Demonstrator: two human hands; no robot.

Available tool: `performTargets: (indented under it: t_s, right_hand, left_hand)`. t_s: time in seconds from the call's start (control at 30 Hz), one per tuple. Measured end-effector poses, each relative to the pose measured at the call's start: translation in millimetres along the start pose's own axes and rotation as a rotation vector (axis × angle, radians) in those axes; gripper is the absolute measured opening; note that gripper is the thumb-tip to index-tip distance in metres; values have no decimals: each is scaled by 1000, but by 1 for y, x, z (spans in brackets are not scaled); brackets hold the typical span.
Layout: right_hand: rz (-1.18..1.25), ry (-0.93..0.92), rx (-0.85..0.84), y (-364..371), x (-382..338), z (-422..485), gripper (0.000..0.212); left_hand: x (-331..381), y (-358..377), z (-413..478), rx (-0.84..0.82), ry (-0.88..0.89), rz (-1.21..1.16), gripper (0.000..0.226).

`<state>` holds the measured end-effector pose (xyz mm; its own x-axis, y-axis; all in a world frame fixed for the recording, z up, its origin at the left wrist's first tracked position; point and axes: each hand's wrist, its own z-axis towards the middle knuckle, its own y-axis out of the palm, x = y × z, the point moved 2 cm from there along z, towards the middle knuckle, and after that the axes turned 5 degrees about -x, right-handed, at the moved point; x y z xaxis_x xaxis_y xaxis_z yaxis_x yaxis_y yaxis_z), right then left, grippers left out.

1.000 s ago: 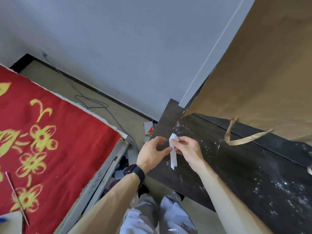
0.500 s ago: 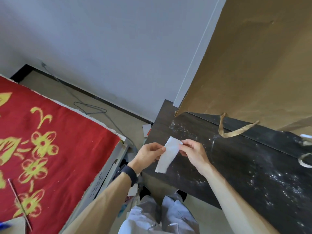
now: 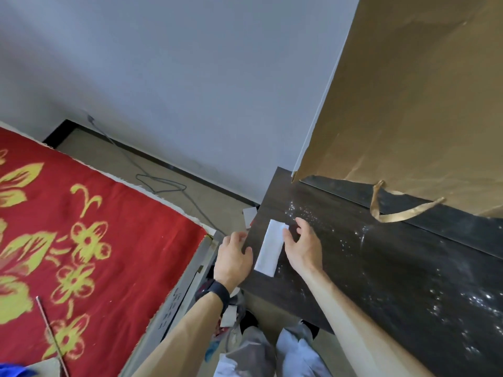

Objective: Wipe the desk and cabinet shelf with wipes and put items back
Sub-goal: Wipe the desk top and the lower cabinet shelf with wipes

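Dusty desk [image 3: 381, 268], bag [image 3: 422, 104] cropped; wipe [image 3: 269, 247] flat between spread, empty hands (left [image 3: 234, 261], right [image 3: 303, 247])

wipe [image 3: 269, 247]: white folded strip lying flat on the dark desk [image 3: 367, 268], between the two hands
right hand [image 3: 302, 247]: fingers spread, thumb tip touching the wipe's far right corner
left hand [image 3: 234, 258]: at the desk's left edge, thumb beside the wipe
paper bag [image 3: 413, 104]: brown, beyond the right hand, handle [image 3: 394, 213] drooping onto the desk
white specks [image 3: 307, 210]: scattered just past the right fingertips
red cloth [image 3: 81, 240]: left of the left hand
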<state>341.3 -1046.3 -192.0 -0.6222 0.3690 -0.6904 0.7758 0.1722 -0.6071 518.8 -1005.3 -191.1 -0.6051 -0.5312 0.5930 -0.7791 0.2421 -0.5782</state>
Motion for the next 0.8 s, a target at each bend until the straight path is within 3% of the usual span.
performTargets:
  t_s: [0.13,0.27,0.47,0.67,0.8]
  right_hand:
    - [-442,-345,74,38,12,-20,52]
    - [-641,-276,-62,80,28,-36,61]
    - [-822,-424,-157,93,15,-2,62]
    - [-813,-192,-78,42,21,77,61]
    - [-818,22,-56,-16,71,62,65]
  left_hand:
    - [-30,6,2,3,45,213,55]
    - [-49,27,2,-144,97,407,62]
    - [-62,30,5,-133,195,615,63]
    - [-56,27,17,-108,363,716,64]
    - [-39,32,32,-145,363,731,61]
